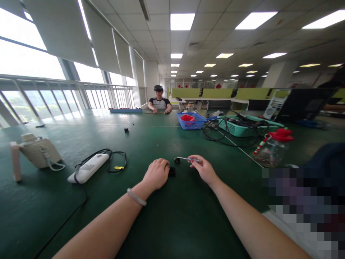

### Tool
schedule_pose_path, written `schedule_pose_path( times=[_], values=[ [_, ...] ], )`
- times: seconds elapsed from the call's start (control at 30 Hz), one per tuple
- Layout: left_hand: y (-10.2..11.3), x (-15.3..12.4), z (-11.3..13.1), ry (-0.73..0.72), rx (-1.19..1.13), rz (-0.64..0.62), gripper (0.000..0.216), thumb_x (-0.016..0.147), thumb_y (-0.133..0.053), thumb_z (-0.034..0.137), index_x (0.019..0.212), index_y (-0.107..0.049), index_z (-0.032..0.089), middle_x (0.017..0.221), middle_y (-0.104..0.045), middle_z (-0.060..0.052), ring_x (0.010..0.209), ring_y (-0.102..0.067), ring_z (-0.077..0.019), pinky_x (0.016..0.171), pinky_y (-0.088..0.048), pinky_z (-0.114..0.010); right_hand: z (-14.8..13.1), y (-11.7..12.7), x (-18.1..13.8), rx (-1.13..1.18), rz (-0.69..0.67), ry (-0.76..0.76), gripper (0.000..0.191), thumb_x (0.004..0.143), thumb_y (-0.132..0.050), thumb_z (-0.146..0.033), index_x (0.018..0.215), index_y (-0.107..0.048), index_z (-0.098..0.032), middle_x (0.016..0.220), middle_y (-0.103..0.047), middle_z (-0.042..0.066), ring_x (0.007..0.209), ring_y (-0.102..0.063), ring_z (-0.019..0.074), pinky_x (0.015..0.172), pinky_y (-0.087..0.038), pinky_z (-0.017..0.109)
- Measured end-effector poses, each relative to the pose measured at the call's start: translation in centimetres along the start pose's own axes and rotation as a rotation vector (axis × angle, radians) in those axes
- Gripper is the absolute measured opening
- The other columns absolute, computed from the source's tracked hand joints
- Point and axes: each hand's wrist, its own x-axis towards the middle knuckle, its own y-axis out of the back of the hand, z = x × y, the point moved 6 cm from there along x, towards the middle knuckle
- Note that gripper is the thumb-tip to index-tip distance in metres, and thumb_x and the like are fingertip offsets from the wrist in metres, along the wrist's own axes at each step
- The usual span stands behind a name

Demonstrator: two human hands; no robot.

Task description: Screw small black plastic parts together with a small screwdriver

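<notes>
My right hand (203, 169) is closed round the handle of a slim screwdriver (185, 158), held almost level and pointing left. Its tip meets a small black part (176, 160) on the green tabletop; whether it touches is too small to tell. My left hand (157, 174) rests on the table just left of there, palm down with fingers curled. Against its fingertips is a second small black piece (171, 172), partly covered by them. A pale bracelet (136, 197) circles my left wrist.
Left are a white power strip (90, 168) with black cable and a beige bottle (40, 151). Ahead lie a black piece (126, 130), a blue basket (191, 124) and a green basket (234, 130) of cables. A red-lidded jar (273, 149) stands right. Another person (160, 104) sits opposite.
</notes>
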Motion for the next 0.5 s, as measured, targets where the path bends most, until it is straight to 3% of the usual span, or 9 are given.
schedule_pose_path(
  times=[0.07,0.17,0.3,0.5],
  values=[
    [-0.2,-0.2,0.7,-0.070,-0.105,-0.004,0.036,0.096,-0.039,0.041,0.122,-0.055,0.022,0.129,-0.057,-0.007,0.123,-0.049,-0.0230,0.107,-0.036,-0.038,-0.1,-0.3,0.0,0.016,-0.019,0.013,0.026,0.081,-0.060,-0.038,0.100,-0.068,-0.021,0.095,-0.070,0.005,0.078,-0.064,0.0187,0.081,-0.050,0.037],
    [-0.9,-0.5,1.5,-0.127,-0.147,-0.020,0.034,0.090,-0.051,0.047,0.112,-0.055,0.023,0.125,-0.057,-0.007,0.120,-0.050,-0.0249,0.104,-0.039,-0.041,-0.2,-0.7,0.0,0.039,-0.022,0.035,0.029,0.080,-0.062,-0.043,0.097,-0.068,-0.020,0.089,-0.071,0.005,0.074,-0.063,0.0182,0.077,-0.050,0.036],
    [-1.4,-0.5,1.9,-0.086,-0.111,-0.006,0.030,0.084,-0.060,0.046,0.101,-0.054,0.022,0.111,-0.060,-0.007,0.111,-0.054,-0.0266,0.098,-0.042,-0.044,-0.5,-0.5,-0.1,0.108,0.008,0.067,0.035,0.084,-0.059,-0.051,0.090,-0.067,-0.017,0.074,-0.068,0.004,0.064,-0.061,0.0172,0.069,-0.049,0.034],
    [-1.4,-0.6,2.0,-0.145,-0.148,-0.029,0.059,0.083,-0.059,0.052,0.135,-0.043,0.028,0.137,-0.052,-0.008,0.130,-0.042,-0.0299,0.108,-0.033,-0.050,0.1,1.4,-0.1,0.311,0.160,0.035,0.040,0.084,-0.061,-0.055,0.081,-0.067,-0.016,0.066,-0.065,0.003,0.057,-0.058,0.0151,0.057,-0.049,0.029]
  ],
)
